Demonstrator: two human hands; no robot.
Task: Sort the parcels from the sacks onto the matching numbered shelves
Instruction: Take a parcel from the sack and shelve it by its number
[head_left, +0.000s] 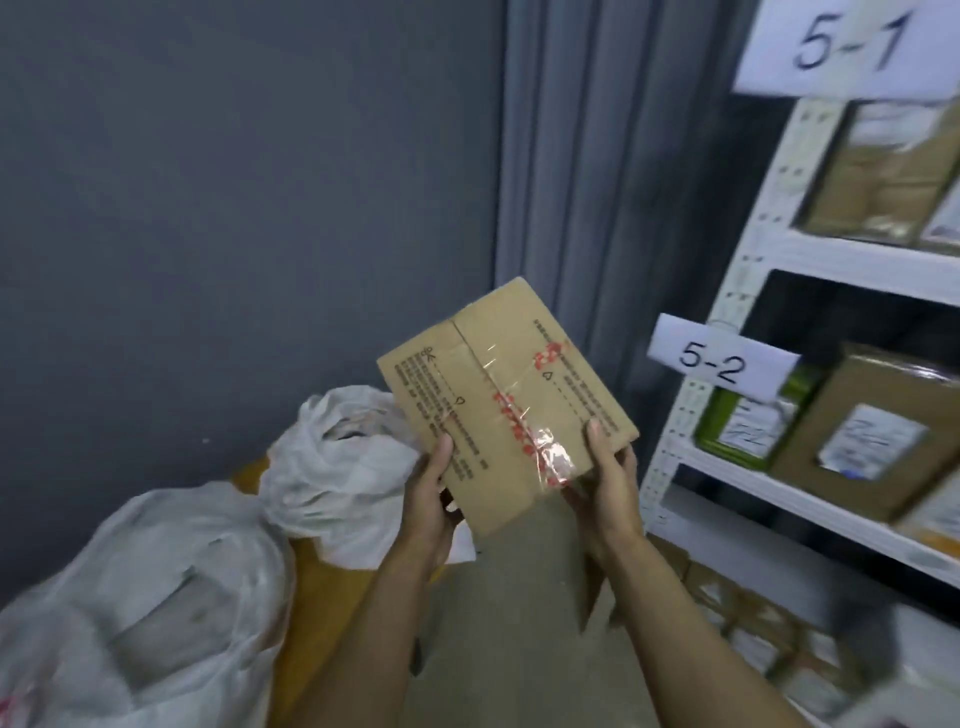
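- Our left hand (431, 499) grips the near left edge of the taped cardboard parcel (498, 395), thumb on top.
- Our right hand (605, 483) grips its near right edge, thumb also on top.
- We hold the parcel in the air, between the white sacks (156, 597) at left and the white shelf rack (737, 291) at right.
- On the rack we see label 5-1 (852, 47) and label 5-2 (719, 361).

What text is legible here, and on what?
"5-1": upper paper sign, at the top of the white rack.
"5-2": lower paper sign, on the rack's upright.
Cardboard box, held by left hand and right hand: black print and red tape print, too blurred to read.
Labels on green parcel and brown parcel: handwriting, unreadable.
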